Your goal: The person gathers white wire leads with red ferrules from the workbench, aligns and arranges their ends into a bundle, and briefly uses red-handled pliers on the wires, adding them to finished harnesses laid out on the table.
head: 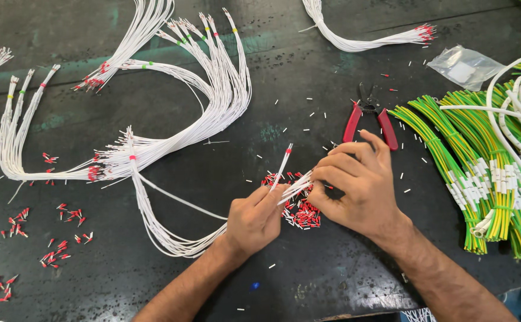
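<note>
Near the middle of the dark surface (153, 107), the left hand (254, 217) has its grip pinched together on a few thin white wires (283, 167), whose free ends stick up and away from the fingertips. Just to the right, the right hand (355, 185) is curled with its grip closed on the ends of the same small bunch, the two hands almost touching. Directly under and between them lies a small heap of red ferrules (302, 211). The held wires run left and near into a long white wire bundle (171, 238) that loops round to a larger fan of white wires (224, 95) farther off. Just beyond the right hand lie red-handled pliers (369, 119), jaws pointing far. To the right sits a thick pile of green-and-yellow wires (451, 155) with white sleeves, and a clear plastic bag (466, 65) lies beyond it. More red ferrules (64, 238) are scattered at the near left, and small white offcuts dot the surface.
</note>
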